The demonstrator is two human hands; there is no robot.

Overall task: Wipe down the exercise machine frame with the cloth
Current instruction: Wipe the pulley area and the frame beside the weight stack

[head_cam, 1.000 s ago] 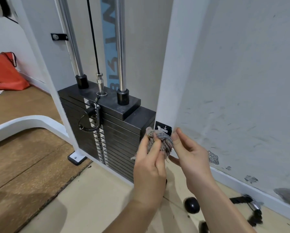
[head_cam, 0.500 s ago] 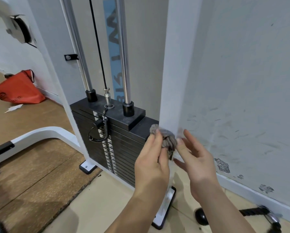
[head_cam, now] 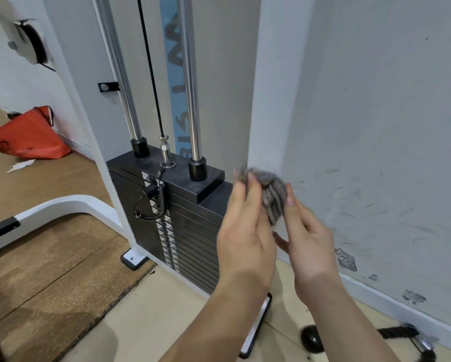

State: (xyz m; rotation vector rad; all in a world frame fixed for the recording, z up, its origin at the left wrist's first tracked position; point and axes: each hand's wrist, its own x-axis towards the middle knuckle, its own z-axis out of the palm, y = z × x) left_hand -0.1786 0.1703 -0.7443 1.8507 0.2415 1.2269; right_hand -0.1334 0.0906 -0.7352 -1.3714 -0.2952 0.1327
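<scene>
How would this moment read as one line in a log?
stage: bunching cloth | left hand: gripping cloth | right hand: fingers at cloth | white frame post: just behind cloth, contact unclear

The cloth (head_cam: pixel 270 194) is grey with darker stripes, bunched before a white frame post (head_cam: pixel 268 100) and a pale grey wall (head_cam: pixel 376 113) scuffed with dark marks. To the left the weight stack (head_cam: pixel 190 231) is black with a strip of white labels, under chrome guide rods (head_cam: pixel 191 82) and a blue banner with grey lettering (head_cam: pixel 173 61). Far left an orange-red bag (head_cam: pixel 27 138) lies on a brown floor, and the near floor is beige.
</scene>
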